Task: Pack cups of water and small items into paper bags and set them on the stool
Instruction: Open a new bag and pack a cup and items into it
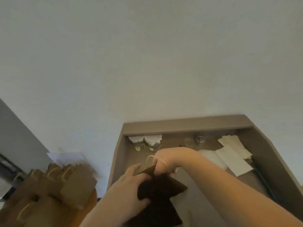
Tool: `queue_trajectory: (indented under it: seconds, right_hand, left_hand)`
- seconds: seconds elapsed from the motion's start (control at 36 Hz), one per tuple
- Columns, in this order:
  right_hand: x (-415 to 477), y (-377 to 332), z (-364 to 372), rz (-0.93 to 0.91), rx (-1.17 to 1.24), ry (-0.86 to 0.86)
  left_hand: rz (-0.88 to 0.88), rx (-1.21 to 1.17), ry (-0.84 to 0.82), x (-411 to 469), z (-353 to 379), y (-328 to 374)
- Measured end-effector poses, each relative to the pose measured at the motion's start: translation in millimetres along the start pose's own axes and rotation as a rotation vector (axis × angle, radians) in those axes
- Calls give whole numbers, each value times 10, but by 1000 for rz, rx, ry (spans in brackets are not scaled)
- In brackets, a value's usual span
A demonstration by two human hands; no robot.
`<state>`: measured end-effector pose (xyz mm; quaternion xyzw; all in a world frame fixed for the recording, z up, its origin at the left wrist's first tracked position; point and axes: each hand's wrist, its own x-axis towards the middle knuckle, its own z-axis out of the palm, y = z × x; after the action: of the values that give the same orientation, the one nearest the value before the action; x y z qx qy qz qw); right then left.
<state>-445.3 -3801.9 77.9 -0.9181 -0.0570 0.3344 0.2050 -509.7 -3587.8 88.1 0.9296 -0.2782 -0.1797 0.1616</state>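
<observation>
Brown creased paper bag (157,190), looped cord handle (150,158)

This is looking like a plain room indoors: a bare white wall (147,63) standing behind a brown table (188,126), paper bags (65,185) crowding a stool (92,204).

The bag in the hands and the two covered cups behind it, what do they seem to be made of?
Bag: brown paper, matte, with sharp folds; its handle looks like pale cord. Cups: clear and shiny, glass or plastic, I cannot tell; their white covers look like thin paper.
</observation>
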Motion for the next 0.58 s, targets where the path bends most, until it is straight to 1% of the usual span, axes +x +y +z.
queue_trajectory:
  seconds: [0.06,0.08,0.14,0.17,0.19,0.22,0.25,0.31,0.33,0.36,0.42,0.5,0.53,0.58]
  right_hand:
    - [97,163,-33,-144,116,-40]
    - [106,272,-38,-221,224,-63]
    - [103,547,-14,-355,569,-125]
    - [120,702,14,-377,800,-151]
    - [166,851,58,-351,988,-131]
    - [252,990,118,-292,1088,-61]
    - [375,1106,170,-200,1074,52]
    - [687,1258,260,19,867,276]
    - [877,1321,304,109,814,336]
    - [1037,1354,334,167,820,365]
    - [1406,1432,402,205,861,396]
    - [2043,1585,507,158,823,451]
    - [2136,1561,494,153,829,471]
    - [2104,1383,368,138,820,508]
  left_hand:
    - [-21,29,1,108,-1,1]
    - [-37,40,0,154,-5,0]
    - [-70,28,-6,211,-17,11]
    - [-79,25,-3,236,-25,11]
    - [-83,30,10,254,-31,8]
    - [-86,41,28,266,-33,-1]
    - [-94,53,40,280,-36,-8]
    - [-107,73,76,323,-18,-66]
    - [-119,79,85,351,-10,-95]
    - [-128,83,85,375,-2,-128]
    - [-134,75,95,416,1,-168]
    - [-151,5,87,481,-24,-140]
    - [-157,-13,110,500,-33,-143]
    - [-168,2,103,521,-49,-159]
